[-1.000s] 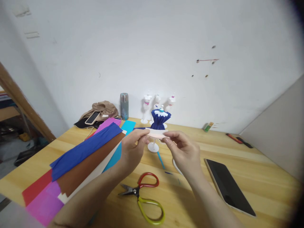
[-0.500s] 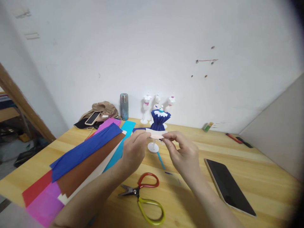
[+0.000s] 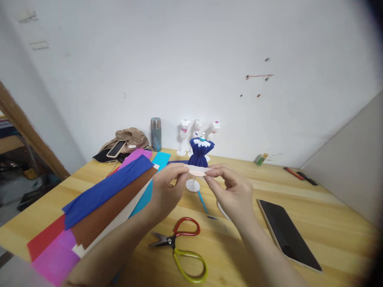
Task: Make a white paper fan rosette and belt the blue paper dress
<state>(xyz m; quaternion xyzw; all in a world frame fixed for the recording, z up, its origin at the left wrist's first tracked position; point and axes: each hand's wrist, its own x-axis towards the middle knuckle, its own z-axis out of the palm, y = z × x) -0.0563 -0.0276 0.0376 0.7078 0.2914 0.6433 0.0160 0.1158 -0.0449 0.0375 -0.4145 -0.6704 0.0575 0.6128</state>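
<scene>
Between my two hands a small white strip (image 3: 196, 170), which looks like paper or tape, is stretched level above the table. My left hand (image 3: 169, 185) pinches its left end, and my right hand (image 3: 233, 191) pinches the right end between thumb and forefinger. Just behind the strip stands a small white mannequin (image 3: 193, 185) in a gathered dark blue paper dress (image 3: 200, 154) with a turquoise neck band. The strip and fingers hide the dress's lower part. Below my hands lie open-bladed scissors (image 3: 170, 242) with one red and one yellow handle loop.
Coloured paper sheets (image 3: 104, 203) fan out at left. A flask (image 3: 156, 134), several bare mannequins (image 3: 184, 129), and a phone (image 3: 116, 149) beside a brown cloth (image 3: 131, 137) stand or lie at the back. A tablet (image 3: 289, 235) lies right, a glue stick (image 3: 262, 159) by the wall.
The strip has tipped and now looks narrower, bowed slightly downward. My right hand has shifted a little rightward and down, and a white curved edge now shows beside it.
</scene>
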